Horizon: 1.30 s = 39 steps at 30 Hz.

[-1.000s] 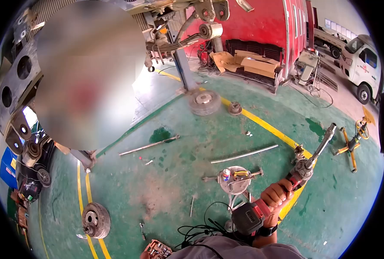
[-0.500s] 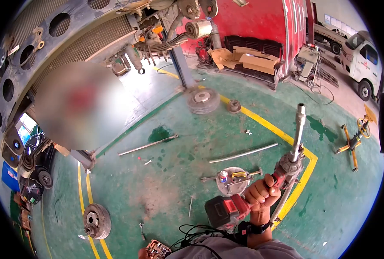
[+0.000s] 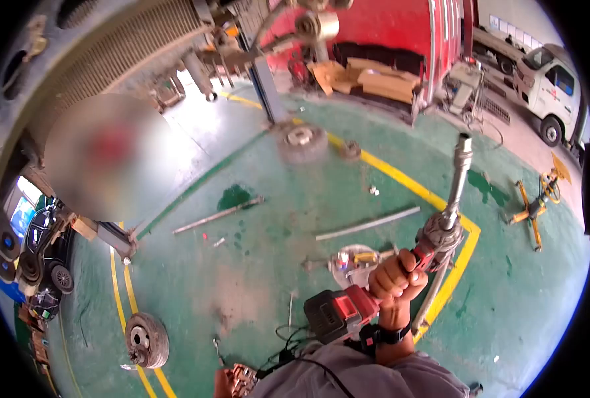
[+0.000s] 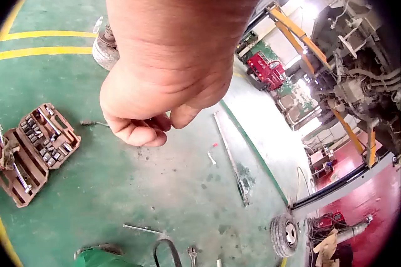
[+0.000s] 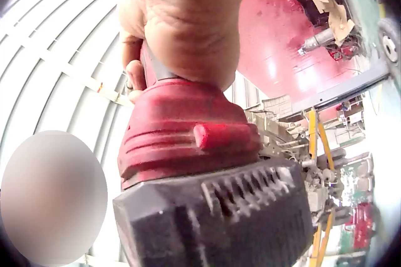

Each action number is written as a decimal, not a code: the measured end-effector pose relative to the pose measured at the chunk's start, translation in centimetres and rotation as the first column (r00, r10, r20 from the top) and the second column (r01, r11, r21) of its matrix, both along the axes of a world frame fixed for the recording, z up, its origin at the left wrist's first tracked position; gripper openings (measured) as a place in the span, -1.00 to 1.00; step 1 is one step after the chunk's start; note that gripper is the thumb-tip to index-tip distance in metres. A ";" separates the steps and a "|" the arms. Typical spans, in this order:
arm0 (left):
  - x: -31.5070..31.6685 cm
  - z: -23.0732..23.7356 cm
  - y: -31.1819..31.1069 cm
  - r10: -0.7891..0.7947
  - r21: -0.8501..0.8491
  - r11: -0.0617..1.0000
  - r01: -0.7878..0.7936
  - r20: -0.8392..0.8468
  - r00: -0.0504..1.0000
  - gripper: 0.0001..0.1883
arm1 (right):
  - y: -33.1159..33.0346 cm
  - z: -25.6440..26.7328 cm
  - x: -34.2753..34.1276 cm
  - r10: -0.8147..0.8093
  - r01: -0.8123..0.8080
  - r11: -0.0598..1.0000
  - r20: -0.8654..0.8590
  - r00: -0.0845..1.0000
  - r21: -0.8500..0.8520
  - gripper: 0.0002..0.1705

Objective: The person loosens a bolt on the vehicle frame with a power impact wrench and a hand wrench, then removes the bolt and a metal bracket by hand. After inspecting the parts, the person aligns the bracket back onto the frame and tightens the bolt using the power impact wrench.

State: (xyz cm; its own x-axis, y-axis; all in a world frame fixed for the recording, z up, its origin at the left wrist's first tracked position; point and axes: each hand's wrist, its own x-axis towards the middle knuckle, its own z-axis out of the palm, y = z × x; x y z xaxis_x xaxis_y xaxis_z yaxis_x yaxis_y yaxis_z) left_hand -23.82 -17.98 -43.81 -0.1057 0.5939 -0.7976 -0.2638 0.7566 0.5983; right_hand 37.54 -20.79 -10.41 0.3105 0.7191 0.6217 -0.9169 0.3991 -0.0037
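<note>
My right hand (image 3: 396,282) grips a red and black cordless impact wrench (image 3: 358,304) by its handle. The long socket (image 3: 460,176) on its nose points up and slightly right, away from my body. In the right wrist view, the black battery pack (image 5: 219,217) fills the lower part, below the heel of my hand (image 5: 191,35). My left hand (image 4: 166,101) hangs in the air over the green floor, its fingers loosely curled with nothing between them. Past it lies an unfolded brown socket set case (image 4: 45,154).
A raised vehicle frame (image 3: 119,56) overhangs the upper left. On the floor are wheels (image 3: 147,339), a long bar (image 3: 219,215), a pipe (image 3: 368,223) and a round stool (image 3: 355,260) bearing tools. A yellow stand (image 3: 537,209) is at the right. Black cables (image 3: 295,335) lie by my lap.
The impact wrench has swung left in my right hand, its socket turning from up-right to nearly straight up. The head view has shifted a little, showing the vehicle frame closer at upper left.
</note>
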 end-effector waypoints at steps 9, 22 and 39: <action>3.2 4.7 6.8 -0.094 -0.110 0.991 0.080 -0.136 0.986 -0.87 | -4.5 -1.4 4.3 -0.039 -0.034 0.967 0.279 0.960 0.253 -0.90; 5.2 2.7 13.7 -0.202 -0.180 0.967 0.180 -0.116 0.972 -0.87 | -13.3 -3.5 5.6 -0.318 0.250 0.942 0.353 0.880 0.224 -0.77; 41.1 44.9 25.5 -0.759 0.787 -0.259 0.560 -0.524 0.386 -0.39 | 9.6 2.1 -1.8 -0.244 0.237 0.954 -0.015 0.970 -0.183 -0.76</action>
State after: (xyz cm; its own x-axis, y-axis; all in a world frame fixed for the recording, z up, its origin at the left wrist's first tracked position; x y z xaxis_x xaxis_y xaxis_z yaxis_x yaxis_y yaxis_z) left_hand 17.29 7.53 1.07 0.8763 0.4030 0.2641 -0.1173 -0.3533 0.9281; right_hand 35.74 -11.22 -8.33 0.5086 0.7185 0.4744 -0.7945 0.6040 -0.0630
